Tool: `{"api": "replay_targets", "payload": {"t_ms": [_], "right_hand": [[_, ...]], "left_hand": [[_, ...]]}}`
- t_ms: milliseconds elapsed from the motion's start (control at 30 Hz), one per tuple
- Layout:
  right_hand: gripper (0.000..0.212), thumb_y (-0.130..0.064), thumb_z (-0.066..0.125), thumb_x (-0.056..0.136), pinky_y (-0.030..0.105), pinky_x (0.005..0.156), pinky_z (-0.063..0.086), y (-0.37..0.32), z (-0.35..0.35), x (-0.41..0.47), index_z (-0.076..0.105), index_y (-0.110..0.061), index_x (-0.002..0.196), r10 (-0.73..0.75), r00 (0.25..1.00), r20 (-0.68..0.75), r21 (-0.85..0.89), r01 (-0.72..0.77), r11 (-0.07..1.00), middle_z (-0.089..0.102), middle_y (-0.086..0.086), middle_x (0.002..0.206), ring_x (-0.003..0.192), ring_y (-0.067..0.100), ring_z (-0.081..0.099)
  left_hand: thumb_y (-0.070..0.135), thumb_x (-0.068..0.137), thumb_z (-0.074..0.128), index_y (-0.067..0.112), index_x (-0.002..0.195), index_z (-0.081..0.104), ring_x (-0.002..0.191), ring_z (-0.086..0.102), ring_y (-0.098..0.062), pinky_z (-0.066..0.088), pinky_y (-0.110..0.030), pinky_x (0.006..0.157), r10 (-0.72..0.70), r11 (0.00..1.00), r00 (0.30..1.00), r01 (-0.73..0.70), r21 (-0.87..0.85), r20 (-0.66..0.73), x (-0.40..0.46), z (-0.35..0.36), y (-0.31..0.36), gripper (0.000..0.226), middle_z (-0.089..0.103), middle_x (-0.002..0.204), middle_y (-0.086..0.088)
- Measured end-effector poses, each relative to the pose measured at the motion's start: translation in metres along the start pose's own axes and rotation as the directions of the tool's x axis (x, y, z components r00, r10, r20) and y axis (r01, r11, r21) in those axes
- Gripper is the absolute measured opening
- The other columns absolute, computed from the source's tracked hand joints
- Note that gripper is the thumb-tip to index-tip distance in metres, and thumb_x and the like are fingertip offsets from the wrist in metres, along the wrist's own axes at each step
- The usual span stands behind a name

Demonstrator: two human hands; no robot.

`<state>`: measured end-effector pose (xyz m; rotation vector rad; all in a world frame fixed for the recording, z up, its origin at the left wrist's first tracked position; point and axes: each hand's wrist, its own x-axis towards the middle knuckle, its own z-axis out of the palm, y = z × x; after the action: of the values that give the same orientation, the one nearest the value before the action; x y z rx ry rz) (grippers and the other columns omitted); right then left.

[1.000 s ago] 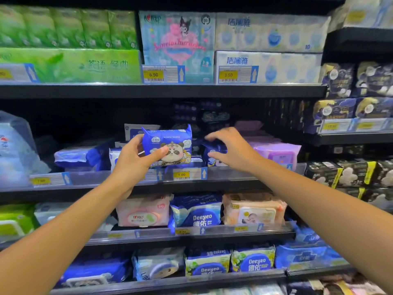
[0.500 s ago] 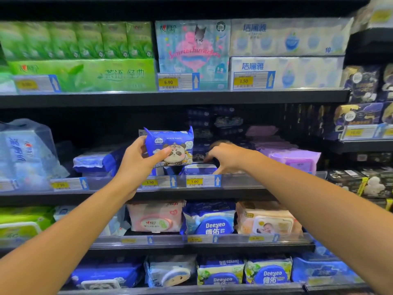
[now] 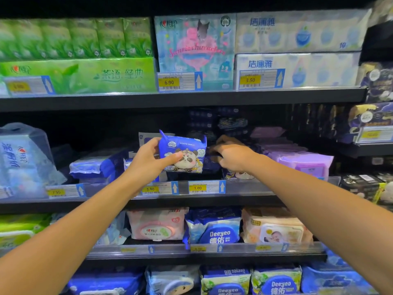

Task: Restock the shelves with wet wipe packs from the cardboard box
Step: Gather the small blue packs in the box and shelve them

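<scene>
**Panda pack waiting at the middle shelf**

While my left hand [image 3: 146, 160] grips the blue panda wipe pack [image 3: 185, 153] upright above the shelf lip [image 3: 244, 188], unplaced, my right hand [image 3: 231, 156] curls into the dark slot beside it; whether it holds anything I cannot tell. No cardboard box shows, so the remaining stock is unknown.

Shelves [image 3: 182, 100] of packs [image 3: 157, 225] (price-tagged)

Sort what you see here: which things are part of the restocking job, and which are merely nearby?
Part of the job:
blue panda pack, held by the left hand
right hand, reaching onto the middle shelf

Merely nearby:
green tissue packs
purple packs
pink wipes pack
</scene>
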<state>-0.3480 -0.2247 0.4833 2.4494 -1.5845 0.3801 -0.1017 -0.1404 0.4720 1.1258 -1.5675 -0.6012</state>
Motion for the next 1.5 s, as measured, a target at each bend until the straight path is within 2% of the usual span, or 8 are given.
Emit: {"api": "replay_targets", "payload": {"t_ms": [233,367,500,667,767,933,1267,1500], "right_hand": [[0.03,-0.015,0.055,0.096,0.028,0.088,0.045,0.0,-0.008,0.024,0.066,-0.026,0.121,0.131,0.988,0.083,0.072,-0.137,0.988,0.054,0.009,0.137,0.119,0.033,0.058],[0.042,0.007,0.05,0.093,0.028,0.096,0.05,0.008,-0.002,0.036,0.072,-0.021,0.116,0.208,0.973,0.103,0.334,-0.231,0.914,0.068,0.007,0.126,0.115,0.025,0.064],[0.022,-0.02,0.073,0.09,0.018,0.08,0.046,0.01,-0.001,0.025,0.072,-0.015,0.112,0.342,0.937,-0.071,0.594,-0.236,0.769,0.076,0.002,0.104,0.09,0.011,0.064],[0.026,-0.038,0.062,0.092,0.037,0.097,0.052,0.028,0.0,-0.026,0.07,-0.031,0.116,0.198,0.889,-0.412,0.444,0.005,0.896,0.073,-0.013,0.113,0.112,0.013,0.063],[0.033,-0.037,0.063,0.094,0.038,0.099,0.049,0.04,-0.002,-0.058,0.065,-0.029,0.126,0.147,0.903,-0.403,0.296,-0.023,0.955,0.068,-0.009,0.125,0.124,0.018,0.054],[0.052,-0.038,0.069,0.092,0.037,0.098,0.043,0.042,-0.001,-0.083,0.053,-0.025,0.14,0.082,0.973,-0.215,0.09,-0.064,0.994,0.057,-0.004,0.139,0.127,0.022,0.049],[0.052,-0.028,0.066,0.096,0.038,0.098,0.045,0.042,-0.004,-0.081,0.049,-0.027,0.145,0.081,0.985,-0.155,-0.018,-0.085,0.996,0.059,-0.001,0.142,0.129,0.025,0.053],[0.034,-0.019,0.061,0.099,0.038,0.103,0.046,0.04,0.008,-0.12,0.062,-0.015,0.133,-0.077,0.895,-0.44,0.035,0.102,0.994,0.063,0.0,0.133,0.126,0.021,0.054]], "left_hand": [[0.013,0.082,0.08,0.017,0.113,0.06,0.095,0.073,-0.014,0.061,-0.028,0.08,-0.035,0.999,0.988,0.03,0.035,0.148,0.013,0.031,0.005,0.037,0.075,0.104,-0.002],[0.009,0.08,0.082,0.017,0.116,0.055,0.079,0.069,-0.012,0.053,-0.019,0.057,-0.125,0.985,0.981,0.104,0.138,0.151,0.02,0.046,0.001,0.045,0.07,0.104,-0.007],[0.016,0.078,0.084,0.021,0.125,0.053,0.09,0.058,-0.014,0.047,-0.022,0.075,-0.043,0.921,0.995,0.005,0.391,0.089,0.023,0.057,-0.012,0.056,0.059,0.12,0.001],[0.023,0.078,0.084,0.019,0.141,0.037,0.117,0.053,-0.026,0.044,-0.031,0.098,-0.011,0.87,1.0,0.01,0.494,-0.001,0.026,0.064,-0.013,0.079,0.032,0.146,-0.012],[0.03,0.078,0.084,0.01,0.144,0.03,0.128,0.05,-0.04,0.044,-0.043,0.104,-0.103,0.843,0.994,0.107,0.527,-0.037,0.03,0.067,-0.017,0.087,0.029,0.151,-0.021],[0.038,0.082,0.08,0.006,0.128,0.04,0.103,0.062,-0.034,0.054,-0.048,0.085,-0.13,0.822,0.991,0.12,0.556,-0.021,0.027,0.068,-0.021,0.069,0.062,0.113,-0.014],[0.042,0.087,0.073,0.005,0.135,0.035,0.112,0.06,-0.036,0.054,-0.049,0.087,-0.131,0.781,0.991,0.113,0.615,-0.015,0.021,0.074,-0.018,0.072,0.059,0.125,-0.018],[0.024,0.095,0.064,0.016,0.149,0.031,0.135,0.038,-0.024,0.049,-0.039,0.098,0.326,0.701,0.945,-0.247,0.669,0.007,-0.011,0.065,-0.019,0.064,0.03,0.151,-0.003]]}}
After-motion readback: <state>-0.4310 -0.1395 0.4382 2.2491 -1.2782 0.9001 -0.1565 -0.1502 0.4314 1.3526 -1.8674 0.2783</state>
